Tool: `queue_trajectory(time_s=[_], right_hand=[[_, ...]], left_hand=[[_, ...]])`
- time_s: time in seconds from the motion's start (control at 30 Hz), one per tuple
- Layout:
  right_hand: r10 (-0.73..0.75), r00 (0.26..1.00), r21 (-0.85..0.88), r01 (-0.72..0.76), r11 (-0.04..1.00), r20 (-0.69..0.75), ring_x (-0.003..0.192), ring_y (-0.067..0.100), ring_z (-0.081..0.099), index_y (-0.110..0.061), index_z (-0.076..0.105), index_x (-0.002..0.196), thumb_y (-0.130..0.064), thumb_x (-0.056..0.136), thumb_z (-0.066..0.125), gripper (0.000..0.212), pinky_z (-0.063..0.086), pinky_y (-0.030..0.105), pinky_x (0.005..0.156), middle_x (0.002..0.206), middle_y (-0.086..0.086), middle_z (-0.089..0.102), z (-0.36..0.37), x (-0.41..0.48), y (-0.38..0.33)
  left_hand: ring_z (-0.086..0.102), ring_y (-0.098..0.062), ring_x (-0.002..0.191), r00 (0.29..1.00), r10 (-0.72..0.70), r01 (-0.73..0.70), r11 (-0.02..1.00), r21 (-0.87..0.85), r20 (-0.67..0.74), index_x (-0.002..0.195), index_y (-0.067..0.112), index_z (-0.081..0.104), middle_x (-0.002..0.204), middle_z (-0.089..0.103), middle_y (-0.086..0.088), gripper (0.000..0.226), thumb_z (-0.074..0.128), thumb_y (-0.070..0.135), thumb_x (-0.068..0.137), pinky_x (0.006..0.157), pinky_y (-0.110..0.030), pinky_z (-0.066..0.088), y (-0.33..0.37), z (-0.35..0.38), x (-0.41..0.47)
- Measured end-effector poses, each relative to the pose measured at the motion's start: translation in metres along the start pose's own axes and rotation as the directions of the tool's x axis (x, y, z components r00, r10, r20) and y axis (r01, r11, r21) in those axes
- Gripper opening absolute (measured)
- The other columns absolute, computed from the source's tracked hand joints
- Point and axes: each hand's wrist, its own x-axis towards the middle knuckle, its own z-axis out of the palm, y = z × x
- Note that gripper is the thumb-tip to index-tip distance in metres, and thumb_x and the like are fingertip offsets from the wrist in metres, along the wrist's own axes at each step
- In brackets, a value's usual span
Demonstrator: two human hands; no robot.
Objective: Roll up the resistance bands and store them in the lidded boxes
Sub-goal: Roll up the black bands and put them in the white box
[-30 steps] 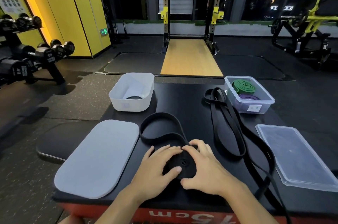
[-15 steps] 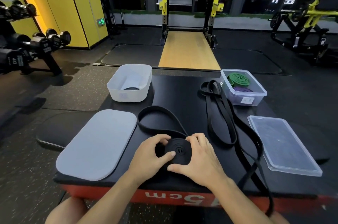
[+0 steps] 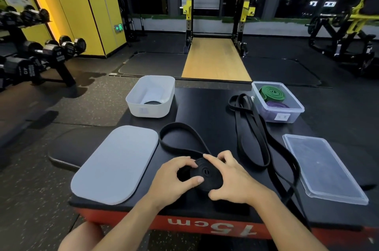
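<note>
At the near edge of the black tabletop [image 3: 205, 107], a person's left hand [image 3: 172, 179] and right hand [image 3: 233, 181] grip a partly rolled black resistance band [image 3: 208, 174] — fingers of both curled round the coil, the left thumb pressed on its face. The band's unrolled loop [image 3: 180, 138] lies flat just beyond the hands. A grey lid [image 3: 117, 164] rests to the left and a clear lid [image 3: 324, 168] to the right, with a second black band [image 3: 252, 133] sprawled loose between coil and clear lid, one end trailing over the near edge. Farther back, a white box [image 3: 150, 96] at left holds a dark roll [image 3: 152, 102]; a clear box [image 3: 287, 115] at right holds a green band [image 3: 271, 92] and a purple band [image 3: 275, 105], both rolled. Beyond stand a dumbbell rack [image 3: 41, 53] and a squat rack [image 3: 217, 4].
</note>
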Motion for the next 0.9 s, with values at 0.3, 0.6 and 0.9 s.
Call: queue_trajectory(time_s=[0.3,0.6,0.9], right_hand=[[0.028,0.998,-0.05,-0.031,0.998,-0.06,0.107,0.022,0.053,-0.046,0.032,0.138,-0.058,0.057,0.077,0.094,0.054,0.042,0.09,0.135,-0.02,0.021,0.0,0.003,-0.01],[0.08,0.975,-0.085,-0.099,0.991,-0.207,0.09,0.015,0.06,-0.024,0.039,0.133,-0.076,0.058,0.075,0.098,0.053,0.034,0.079,0.134,-0.019,0.02,0.007,-0.004,-0.024],[0.191,0.936,-0.132,-0.238,0.962,-0.296,0.095,0.015,0.059,-0.02,0.036,0.127,-0.096,0.057,0.061,0.106,0.047,0.031,0.072,0.131,-0.01,0.033,0.024,-0.008,-0.032]], left_hand=[[0.05,0.008,0.13,0.995,0.06,-0.074,0.982,0.171,0.084,0.145,0.041,0.053,0.139,0.058,0.029,0.058,0.066,0.058,0.092,0.11,-0.03,0.045,0.001,0.004,0.007],[0.049,0.004,0.117,0.999,0.016,-0.011,0.987,0.16,-0.03,0.13,0.04,0.06,0.117,0.057,0.027,0.043,0.069,0.056,0.091,0.098,-0.021,0.043,-0.001,0.008,0.005],[0.052,0.005,0.115,0.999,0.044,-0.048,0.982,0.185,0.022,0.133,0.041,0.062,0.114,0.062,0.028,0.051,0.065,0.063,0.087,0.099,-0.021,0.043,-0.003,0.008,0.006]])
